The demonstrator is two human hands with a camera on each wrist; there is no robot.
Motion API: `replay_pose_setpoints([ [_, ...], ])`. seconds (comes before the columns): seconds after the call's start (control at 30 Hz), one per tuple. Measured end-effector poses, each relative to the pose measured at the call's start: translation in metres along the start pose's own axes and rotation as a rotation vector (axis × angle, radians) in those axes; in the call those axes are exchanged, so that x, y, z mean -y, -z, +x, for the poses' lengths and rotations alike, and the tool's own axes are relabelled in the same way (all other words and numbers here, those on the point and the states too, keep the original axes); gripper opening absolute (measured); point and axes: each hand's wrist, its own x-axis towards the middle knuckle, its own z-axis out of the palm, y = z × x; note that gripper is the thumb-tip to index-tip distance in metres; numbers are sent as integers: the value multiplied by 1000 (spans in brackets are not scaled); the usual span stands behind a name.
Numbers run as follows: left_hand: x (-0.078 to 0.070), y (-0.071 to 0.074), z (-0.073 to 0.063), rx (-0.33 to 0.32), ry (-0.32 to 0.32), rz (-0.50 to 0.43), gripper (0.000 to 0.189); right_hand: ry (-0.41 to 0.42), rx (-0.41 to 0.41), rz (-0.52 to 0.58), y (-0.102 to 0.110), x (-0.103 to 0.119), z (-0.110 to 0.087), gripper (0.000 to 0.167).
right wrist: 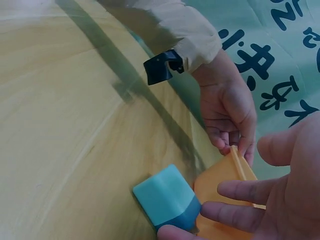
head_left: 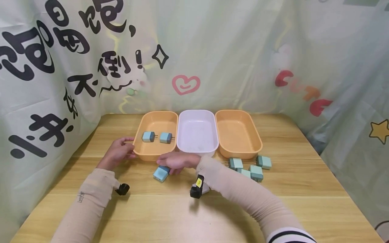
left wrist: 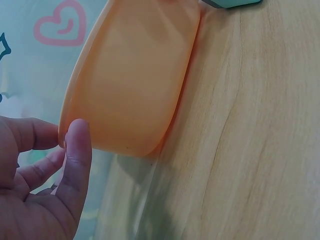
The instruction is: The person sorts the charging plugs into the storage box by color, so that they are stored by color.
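Three trays (head_left: 238,153) sit on the table (head_left: 182,216). Left hand (head_left: 117,153) pinches the left tray (head_left: 144,156) by its rim, steadying it; right hand (head_left: 176,161), fingers loose, touches a plug (head_left: 161,173) just in front. Best to grip the body squarely, prongs clear.

A two-tone blue plug adapter (head_left: 161,173) lies flat on the counter just in front of the left orange tray (head_left: 140,153), under my right fingertips; my left fingers grip that tray's near-left rim.
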Motion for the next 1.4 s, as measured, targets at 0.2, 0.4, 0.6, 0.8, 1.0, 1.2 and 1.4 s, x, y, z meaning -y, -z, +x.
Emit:
replay_pose_setpoints([
  [0.2,0,0,0,-8,-2,12,51,36,49,-72,-4,-1,5,44],
  [0.4,-1,-1,-1,-21,29,19,51,37,49,-128,-7,-2,5,45],
  [0.6,1,-1,-1,-21,27,15,51,48,8,-227,-13,-8,10,42],
  [0.8,1,-1,0,-21,24,24,51,49,-35,-282,-16,-11,12,26],
  [1.0,0,-1,0,-25,37,30,51,67,-41,-241,-14,-13,11,28],
  [1.2,-1,-1,1,-25,45,37,51,75,-23,-308,-11,-13,10,22],
  [1.4,-2,-1,0,-26,35,52,51,82,-21,-218,-7,-11,8,19],
])
